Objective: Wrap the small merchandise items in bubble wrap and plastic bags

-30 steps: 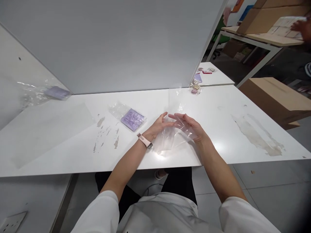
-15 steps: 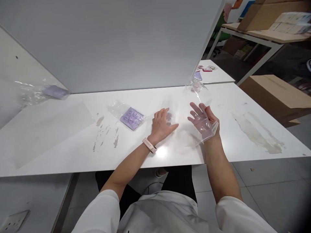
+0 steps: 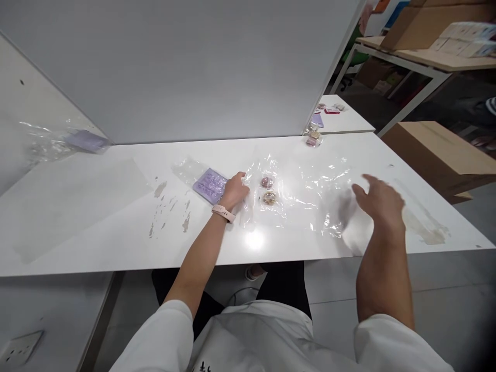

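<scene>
A large clear plastic bag (image 3: 306, 206) lies spread flat on the white table in front of me. Two small shiny pieces, one pinkish (image 3: 267, 182) and one gold (image 3: 269, 197), show in its left part; whether they are inside or under the film I cannot tell. My left hand (image 3: 234, 190), with a pink wristband, has its fingers closed at the bag's left edge. Just behind that hand is a purple packet (image 3: 210, 185) in clear wrap, partly covered by it. Off the bag's right end, my right hand (image 3: 382, 201) hovers with thumb and fingers apart, holding nothing.
Another purple packet (image 3: 87, 140) in clear plastic leans at the left wall. Small wrapped pieces (image 3: 313, 137) lie by the grey partition's (image 3: 186, 72) right end. A cardboard box (image 3: 445, 155) stands beyond the table's right side. Worn patches mark the tabletop.
The clear bag has come off my right hand and now lies flat. My right hand has moved right, and my left hand has moved left to the bag's edge.
</scene>
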Demonstrator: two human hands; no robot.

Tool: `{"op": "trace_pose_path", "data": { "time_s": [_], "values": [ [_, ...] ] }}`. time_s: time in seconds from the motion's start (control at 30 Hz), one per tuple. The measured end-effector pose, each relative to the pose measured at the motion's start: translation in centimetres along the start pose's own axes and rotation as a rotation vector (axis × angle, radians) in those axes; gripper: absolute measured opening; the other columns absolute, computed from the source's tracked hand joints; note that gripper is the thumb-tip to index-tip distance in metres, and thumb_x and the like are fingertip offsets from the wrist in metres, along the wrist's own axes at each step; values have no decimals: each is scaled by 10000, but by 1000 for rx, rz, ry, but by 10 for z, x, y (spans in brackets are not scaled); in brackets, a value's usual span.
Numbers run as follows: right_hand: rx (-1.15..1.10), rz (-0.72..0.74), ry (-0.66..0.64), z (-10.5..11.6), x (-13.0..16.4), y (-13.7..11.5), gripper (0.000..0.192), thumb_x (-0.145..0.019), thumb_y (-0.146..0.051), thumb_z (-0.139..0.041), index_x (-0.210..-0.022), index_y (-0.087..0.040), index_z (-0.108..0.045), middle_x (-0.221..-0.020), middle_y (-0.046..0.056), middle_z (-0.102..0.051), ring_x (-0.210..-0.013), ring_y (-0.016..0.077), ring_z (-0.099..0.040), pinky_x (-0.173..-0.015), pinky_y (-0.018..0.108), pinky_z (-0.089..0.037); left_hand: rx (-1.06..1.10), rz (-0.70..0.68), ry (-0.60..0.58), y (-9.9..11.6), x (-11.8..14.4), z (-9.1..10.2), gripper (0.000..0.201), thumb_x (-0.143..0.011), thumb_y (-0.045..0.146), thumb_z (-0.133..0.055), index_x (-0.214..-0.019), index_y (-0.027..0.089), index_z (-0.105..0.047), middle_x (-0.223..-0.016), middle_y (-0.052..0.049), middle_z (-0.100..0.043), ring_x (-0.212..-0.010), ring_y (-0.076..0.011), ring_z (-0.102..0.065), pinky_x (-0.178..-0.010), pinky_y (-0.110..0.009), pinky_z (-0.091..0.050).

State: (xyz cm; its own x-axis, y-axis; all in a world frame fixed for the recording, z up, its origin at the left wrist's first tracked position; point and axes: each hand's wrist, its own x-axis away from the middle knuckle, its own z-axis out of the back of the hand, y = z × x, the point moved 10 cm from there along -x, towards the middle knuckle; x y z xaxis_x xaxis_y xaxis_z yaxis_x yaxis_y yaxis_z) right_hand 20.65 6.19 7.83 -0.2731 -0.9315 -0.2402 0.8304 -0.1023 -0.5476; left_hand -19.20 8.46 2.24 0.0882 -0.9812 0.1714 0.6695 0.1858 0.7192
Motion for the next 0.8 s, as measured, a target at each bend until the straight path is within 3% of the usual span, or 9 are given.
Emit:
{"op": "trace_pose_path", "data": {
  "time_s": [0.07,0.1,0.17,0.27,0.33,0.4,0.57,0.7,0.8],
  "values": [
    [226,86,109,14,6,-27,495,-950,-420,-531,-1372,-164,-565,-1373,237,-577,-1329,460,-454,-1026,736,-342,52,26,-34,-8,-4,-3,631,-731,33,-555,-1351,148,-560,-958,-75,-683,-863,-205,-643,-733,-275,-474],
    [216,189,77,6,10,-49,506,-962,-437,-518,-1418,-219,-522,-1419,185,-557,-1357,418,-439,-1063,690,-350,77,34,-51,-10,-4,-5,623,-730,33,-552,-1342,147,-565,-916,-65,-676,-805,-193,-636,-695,-266,-466],
    [61,476,-182,-38,26,-105,565,-942,-523,-548,-1465,-332,-450,-1487,81,-514,-1386,345,-431,-1104,603,-375,115,35,-84,-11,-4,-10,600,-735,38,-546,-1325,145,-569,-840,-47,-663,-721,-177,-619,-645,-257,-451],
    [49,727,-650,-129,58,-158,912,-773,-687,-686,-1543,-348,-335,-1650,74,-255,-1499,385,-235,-1154,590,-306,136,18,-108,-9,-2,-14,548,-744,58,-539,-1281,158,-588,-780,-31,-657,-660,-171,-605,-618,-255,-436],
    [75,723,-709,-170,59,-168,1055,-716,-724,-712,-1577,-296,-277,-1665,116,-193,-1518,401,-159,-1176,585,-245,141,6,-112,-8,-2,-15,517,-751,78,-540,-1255,171,-601,-785,-30,-664,-628,-168,-592,-604,-258,-427],
    [51,735,-641,-189,54,-174,949,-767,-704,-675,-1548,-281,-342,-1625,126,-290,-1495,375,-227,-1183,568,-213,130,-5,-112,-9,-3,-16,488,-758,95,-541,-1234,176,-612,-771,-27,-661,-599,-166,-576,-596,-261,-419],
    [-41,803,-373,-176,62,-173,453,-883,-536,-620,-1220,-235,-636,-1244,111,-630,-1109,269,-549,-965,416,-442,75,-18,-97,-11,-7,-17,463,-766,105,-529,-1212,189,-623,-682,-9,-632,-605,-185,-579,-620,-272,-420],
    [102,799,-227,-161,73,-168,339,-969,-371,-470,-1211,-190,-622,-1089,132,-677,-917,248,-563,-751,348,-451,60,-14,-94,-10,-7,-17,476,-764,87,-510,-1214,195,-623,-703,-13,-642,-640,-193,-605,-618,-271,-421],
    [196,738,-232,-157,70,-162,386,-963,-237,-357,-1259,-188,-600,-1030,133,-691,-855,239,-574,-669,323,-425,32,-28,-96,-7,-5,-17,482,-769,76,-499,-1219,194,-625,-693,-10,-638,-645,-192,-606,-620,-270,-419]
  ]
}}
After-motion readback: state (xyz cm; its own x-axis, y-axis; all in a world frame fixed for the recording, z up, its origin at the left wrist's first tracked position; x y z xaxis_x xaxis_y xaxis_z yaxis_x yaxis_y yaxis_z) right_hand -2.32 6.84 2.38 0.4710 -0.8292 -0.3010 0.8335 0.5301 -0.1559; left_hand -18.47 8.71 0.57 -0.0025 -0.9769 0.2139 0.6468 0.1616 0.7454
